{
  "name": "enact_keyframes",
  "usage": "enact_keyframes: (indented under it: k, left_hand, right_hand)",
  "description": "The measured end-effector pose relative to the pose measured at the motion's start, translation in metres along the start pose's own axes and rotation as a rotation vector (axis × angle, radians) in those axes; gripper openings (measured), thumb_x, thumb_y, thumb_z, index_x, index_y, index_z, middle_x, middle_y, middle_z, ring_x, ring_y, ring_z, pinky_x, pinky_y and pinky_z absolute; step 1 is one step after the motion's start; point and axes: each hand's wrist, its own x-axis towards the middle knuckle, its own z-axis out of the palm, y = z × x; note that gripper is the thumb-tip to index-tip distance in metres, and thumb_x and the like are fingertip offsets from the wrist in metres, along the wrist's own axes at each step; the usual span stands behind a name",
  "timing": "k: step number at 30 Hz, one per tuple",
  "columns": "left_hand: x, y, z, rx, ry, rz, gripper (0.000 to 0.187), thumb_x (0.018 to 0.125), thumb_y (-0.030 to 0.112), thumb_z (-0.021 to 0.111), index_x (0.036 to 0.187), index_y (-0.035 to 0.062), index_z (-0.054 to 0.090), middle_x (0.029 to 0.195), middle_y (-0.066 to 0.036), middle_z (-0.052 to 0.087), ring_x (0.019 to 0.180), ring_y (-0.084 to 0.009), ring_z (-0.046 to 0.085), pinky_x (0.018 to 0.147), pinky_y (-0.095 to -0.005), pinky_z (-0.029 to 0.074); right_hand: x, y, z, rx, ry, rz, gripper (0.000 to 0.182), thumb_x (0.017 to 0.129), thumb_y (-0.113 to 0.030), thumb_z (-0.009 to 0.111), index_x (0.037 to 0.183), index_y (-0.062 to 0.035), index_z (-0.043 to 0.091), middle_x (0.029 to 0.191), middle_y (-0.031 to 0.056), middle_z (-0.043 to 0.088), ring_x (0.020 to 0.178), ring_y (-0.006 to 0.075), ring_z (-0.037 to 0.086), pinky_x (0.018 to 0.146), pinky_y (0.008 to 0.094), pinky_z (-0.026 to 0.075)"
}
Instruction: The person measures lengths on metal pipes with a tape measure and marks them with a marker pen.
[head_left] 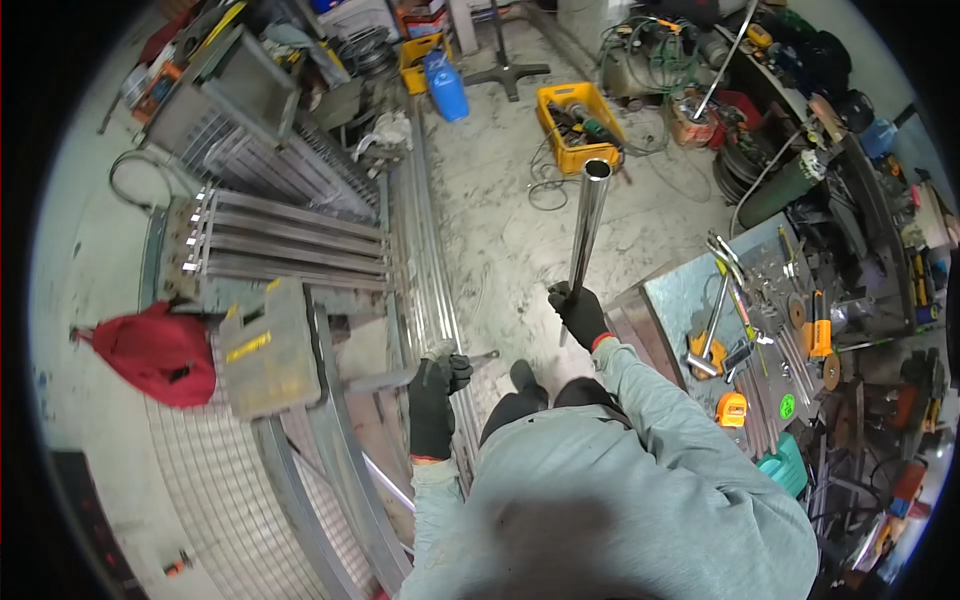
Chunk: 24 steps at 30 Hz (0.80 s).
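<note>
A long, shiny metal tube [590,215] stands roughly upright in my right hand [580,315], which wears a black glove and is wrapped round the tube's lower part. Its open end points up and away from me. My left hand [436,385], also in a black glove, is closed with its fingers curled, and I cannot tell what is in them. A narrow metal piece with a rounded end [490,355] sticks out to the right beside that hand. Long metal lengths [425,240] lie on the floor just beyond it.
At right, a metal worktable [680,290] bears a hammer [712,330], an orange tape measure [731,409] and other tools. A yellow crate [580,155] with tools stands ahead. To the left are a grey case [270,350], a red bag [155,355] and stacked metal bars [290,240].
</note>
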Motion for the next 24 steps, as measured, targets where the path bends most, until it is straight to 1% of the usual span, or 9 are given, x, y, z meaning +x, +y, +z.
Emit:
enact_keyframes:
  k: [2,3,7,10,13,19,21,23,24]
  left_hand:
    - [0.012,-0.021,0.032,0.021,-0.046,0.013,0.044,0.112,0.036,0.058,0.14,0.0027,0.067,0.106,-0.009,0.075,0.093,-0.017,0.071,0.086,-0.0335,0.057]
    - [0.091,0.101,-0.038,0.228,-0.027,0.078,0.044,0.112,0.036,0.058,0.14,0.0027,0.067,0.106,-0.009,0.075,0.093,-0.017,0.071,0.086,-0.0335,0.057]
    - [0.169,0.076,0.01,0.093,-0.155,-0.015,0.044,0.112,0.037,0.059,0.139,0.0027,0.067,0.107,-0.008,0.074,0.094,-0.0154,0.07,0.087,-0.0325,0.057]
    - [0.227,0.084,0.026,0.159,-0.208,-0.066,0.041,0.111,0.031,0.062,0.139,0.0023,0.067,0.111,-0.008,0.074,0.1,-0.0153,0.07,0.091,-0.0331,0.057]
    - [0.293,0.106,0.065,0.249,-0.319,0.01,0.039,0.11,0.026,0.064,0.139,0.0002,0.066,0.119,-0.01,0.074,0.107,-0.0171,0.07,0.097,-0.035,0.057]
    - [0.431,0.188,0.227,0.701,-0.616,0.589,0.071,0.096,0.03,0.081,0.154,-0.0009,0.053,0.144,-0.022,0.064,0.133,-0.0346,0.065,0.112,-0.0415,0.051]
    - [0.462,0.219,0.289,0.734,-0.702,0.809,0.073,0.096,0.026,0.081,0.158,0.0008,0.05,0.151,-0.022,0.061,0.139,-0.0286,0.062,0.113,-0.0403,0.051]
    - [0.5,0.222,0.337,0.687,-0.74,0.93,0.075,0.093,0.031,0.081,0.154,-0.0008,0.053,0.147,-0.028,0.061,0.139,-0.0443,0.059,0.114,-0.0466,0.049]
    - [0.519,0.217,0.358,0.668,-0.716,1.056,0.069,0.097,0.03,0.077,0.153,-0.0015,0.053,0.132,-0.025,0.069,0.121,-0.0382,0.07,0.103,-0.0432,0.055]
  right_hand:
    - [-0.016,-0.013,-0.052,-0.105,0.107,0.004,0.029,0.097,-0.028,0.075,0.115,-0.0056,0.078,0.087,0.0012,0.071,0.081,0.0112,0.065,0.076,0.0288,0.052]
    - [0.065,-0.076,0.074,0.108,0.075,-0.025,0.029,0.097,-0.028,0.075,0.115,-0.0056,0.078,0.087,0.0012,0.071,0.081,0.0112,0.065,0.076,0.0288,0.052]
    - [0.127,-0.083,0.0,0.341,0.288,-0.169,0.027,0.097,-0.022,0.077,0.116,-0.0023,0.077,0.091,0.0013,0.074,0.082,0.0104,0.065,0.074,0.0286,0.053]
    - [0.169,-0.12,-0.024,0.331,0.249,-0.022,0.028,0.093,-0.014,0.079,0.118,-0.0014,0.076,0.104,0.0062,0.079,0.097,0.0139,0.072,0.084,0.029,0.056]
    - [0.234,-0.122,-0.033,0.441,0.168,-0.17,0.026,0.091,-0.01,0.076,0.116,-0.0017,0.076,0.106,0.006,0.079,0.099,0.0148,0.072,0.085,0.0296,0.057]
    - [0.336,-0.176,-0.054,0.512,0.09,-0.14,0.034,0.085,-0.007,0.074,0.118,0.0017,0.076,0.105,0.0094,0.079,0.09,0.0171,0.072,0.079,0.0325,0.058]
    - [0.352,-0.207,-0.063,0.553,0.153,-0.168,0.025,0.089,-0.011,0.076,0.111,0.0008,0.078,0.101,0.0078,0.079,0.087,0.0168,0.071,0.076,0.033,0.059]
    - [0.389,-0.192,-0.073,0.573,0.126,-0.424,0.013,0.094,-0.013,0.076,0.099,-0.0016,0.075,0.096,0.0065,0.077,0.08,0.0166,0.07,0.072,0.0357,0.058]
    - [0.399,-0.195,-0.069,0.789,0.225,-0.336,0.012,0.092,-0.012,0.076,0.097,-0.0012,0.075,0.091,0.0082,0.076,0.079,0.0178,0.07,0.071,0.0365,0.058]
